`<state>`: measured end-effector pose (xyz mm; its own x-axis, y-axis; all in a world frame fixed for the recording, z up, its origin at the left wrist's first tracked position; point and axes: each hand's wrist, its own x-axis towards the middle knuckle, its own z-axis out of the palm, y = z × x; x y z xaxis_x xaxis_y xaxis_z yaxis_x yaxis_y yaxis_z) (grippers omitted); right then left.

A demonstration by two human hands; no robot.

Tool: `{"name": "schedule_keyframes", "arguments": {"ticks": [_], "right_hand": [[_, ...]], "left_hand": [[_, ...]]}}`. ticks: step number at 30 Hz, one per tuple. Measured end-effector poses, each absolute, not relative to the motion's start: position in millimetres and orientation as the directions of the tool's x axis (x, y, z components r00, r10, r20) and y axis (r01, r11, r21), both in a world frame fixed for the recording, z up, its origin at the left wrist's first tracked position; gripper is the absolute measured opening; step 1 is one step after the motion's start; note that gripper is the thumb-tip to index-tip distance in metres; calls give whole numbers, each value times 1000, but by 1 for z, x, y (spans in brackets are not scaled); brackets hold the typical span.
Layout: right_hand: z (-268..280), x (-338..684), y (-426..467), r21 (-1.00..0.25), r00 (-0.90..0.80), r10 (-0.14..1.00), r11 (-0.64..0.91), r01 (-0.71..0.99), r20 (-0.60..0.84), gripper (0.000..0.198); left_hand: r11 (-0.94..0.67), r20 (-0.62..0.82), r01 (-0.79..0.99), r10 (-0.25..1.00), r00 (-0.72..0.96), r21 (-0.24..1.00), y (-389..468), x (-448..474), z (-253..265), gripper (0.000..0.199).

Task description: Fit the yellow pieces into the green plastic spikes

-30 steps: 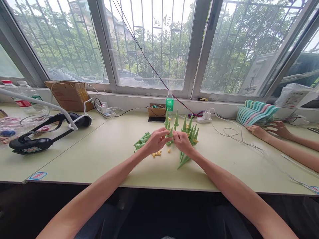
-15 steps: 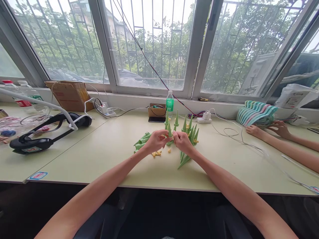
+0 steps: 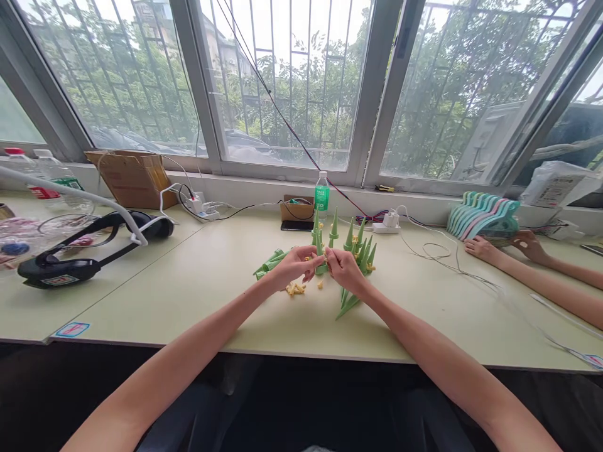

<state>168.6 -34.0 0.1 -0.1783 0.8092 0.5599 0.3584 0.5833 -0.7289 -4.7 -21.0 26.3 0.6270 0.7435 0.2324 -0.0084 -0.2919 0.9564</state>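
Above the table's middle, a green cone-shaped watering spike [image 3: 319, 240] points upward between my two hands. My left hand [image 3: 294, 267] has its fingertips around the lower part of it, index finger stretched to the right. Against its right side, my right hand [image 3: 346, 270] is closed in a pinch; what lies in its fingertips is hidden. Several upright green spikes with small yellow pieces [image 3: 362, 254] stand behind and right of my right hand. More green spikes [image 3: 349, 304] lie below it. Loose yellow pieces [image 3: 296, 289] lie below my left hand, with green tubular parts [image 3: 269, 262] to its left.
A green-labelled bottle [image 3: 321, 194], a small cardboard box [image 3: 296, 208] and a dark phone [image 3: 296, 225] are at the back. A black headset [image 3: 61, 267] lies left. At right, another person's hands [image 3: 483, 248] touch pastel hangers [image 3: 485, 216]. Cables [image 3: 452, 263] cross the table.
The spike between my hands sits slightly higher and further left. My left index finger has straightened toward my right fingertips. My right hand stays nearly in place.
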Motion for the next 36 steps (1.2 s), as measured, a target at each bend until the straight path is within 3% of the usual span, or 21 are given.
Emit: {"name": "schedule_keyframes", "arguments": {"ticks": [5, 10, 19, 27, 36], "right_hand": [[-5, 170, -29, -735, -176, 815, 575, 358, 552, 47], [-6, 169, -26, -793, -177, 852, 523, 313, 492, 49], [-2, 169, -29, -771, -168, 839, 542, 335, 517, 50], [1, 169, -32, -756, -157, 834, 548, 358, 530, 48], [6, 164, -34, -775, -129, 836, 544, 321, 534, 47]], "left_hand": [[-505, 355, 159, 766, 537, 849, -21, -2, 23, 34], [-721, 551, 251, 668, 501, 646, -21, -1, 19, 27], [-405, 296, 78, 774, 559, 911, -24, -2, 27, 35], [-296, 237, 5, 772, 589, 955, -23, -4, 28, 38], [-298, 281, -31, 854, 437, 954, -22, 2, 27, 40]]}}
